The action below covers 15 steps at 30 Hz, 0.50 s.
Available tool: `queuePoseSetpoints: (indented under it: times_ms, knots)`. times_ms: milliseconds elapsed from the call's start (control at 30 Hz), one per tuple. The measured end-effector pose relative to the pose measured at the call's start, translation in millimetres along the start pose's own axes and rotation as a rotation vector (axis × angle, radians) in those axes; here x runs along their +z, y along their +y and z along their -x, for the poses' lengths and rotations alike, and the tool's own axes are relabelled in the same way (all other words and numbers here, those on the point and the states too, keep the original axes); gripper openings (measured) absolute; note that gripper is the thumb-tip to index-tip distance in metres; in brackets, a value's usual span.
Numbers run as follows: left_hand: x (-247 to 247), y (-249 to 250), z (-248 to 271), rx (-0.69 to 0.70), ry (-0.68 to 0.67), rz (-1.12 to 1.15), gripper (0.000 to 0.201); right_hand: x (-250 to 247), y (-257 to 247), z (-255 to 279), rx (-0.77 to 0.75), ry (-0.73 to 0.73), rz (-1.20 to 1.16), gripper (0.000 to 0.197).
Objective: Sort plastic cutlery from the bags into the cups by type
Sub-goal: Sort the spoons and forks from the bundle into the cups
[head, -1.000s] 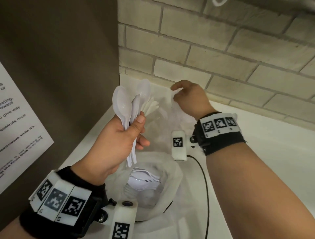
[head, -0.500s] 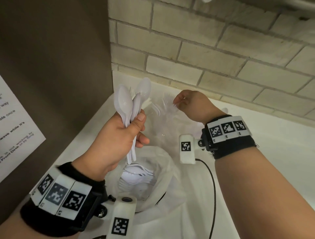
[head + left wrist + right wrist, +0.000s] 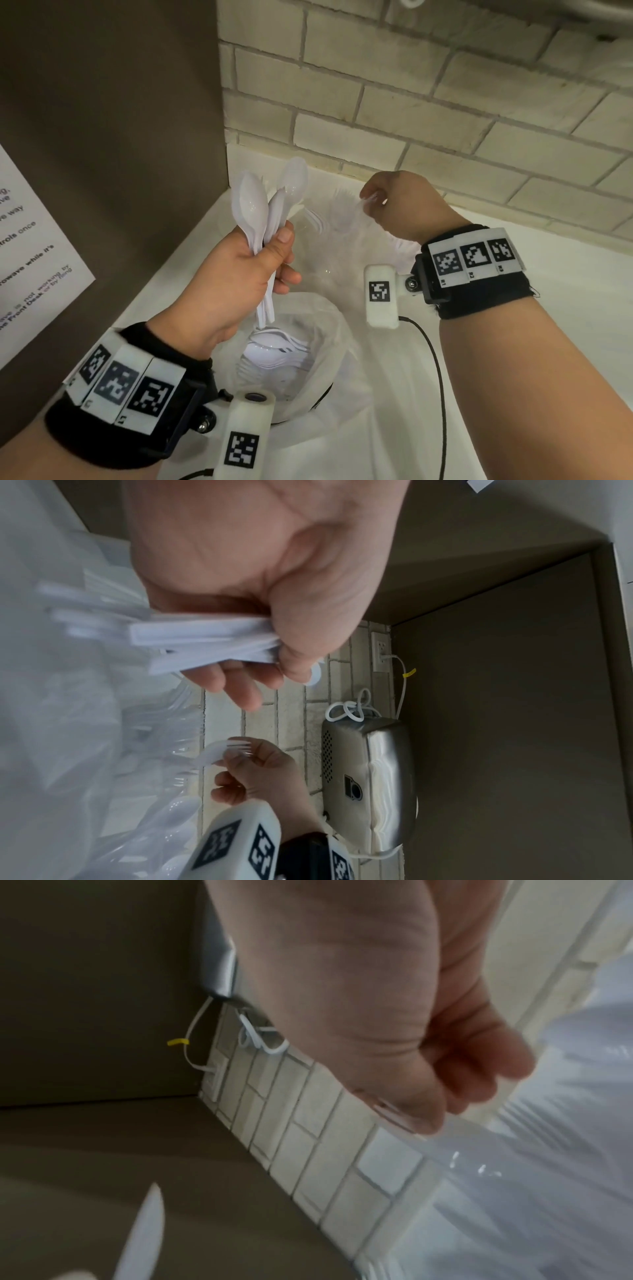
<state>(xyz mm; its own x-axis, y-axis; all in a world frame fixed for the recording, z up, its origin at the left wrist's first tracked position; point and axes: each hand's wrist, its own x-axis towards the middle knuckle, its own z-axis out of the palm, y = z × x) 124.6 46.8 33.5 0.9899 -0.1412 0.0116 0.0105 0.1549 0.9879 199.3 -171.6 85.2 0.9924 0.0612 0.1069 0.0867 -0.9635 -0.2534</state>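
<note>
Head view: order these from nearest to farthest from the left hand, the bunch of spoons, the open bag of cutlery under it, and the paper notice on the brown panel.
1. bunch of spoons: gripped in the left hand.
2. open bag of cutlery: just below the hand.
3. paper notice: far left, on the panel.

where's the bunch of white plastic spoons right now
In the head view, the bunch of white plastic spoons stands bowls-up in the left hand, left of centre, above the bag-lined container by the brown wall.
</note>
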Motion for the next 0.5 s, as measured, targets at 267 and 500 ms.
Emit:
queuePoseSetpoints:
  times_ms: [267, 500]
  knots:
    - [-3, 2, 1, -0.085, -0.085, 0.129, 0.034, 5, -18, 11, 0.001, 0.124, -0.077, 0.041]
    - [2, 2, 0, -0.154, -0.079, 0.123, 0.03, 6, -66, 46, -0.131, -0.142, -0.929, 0.027]
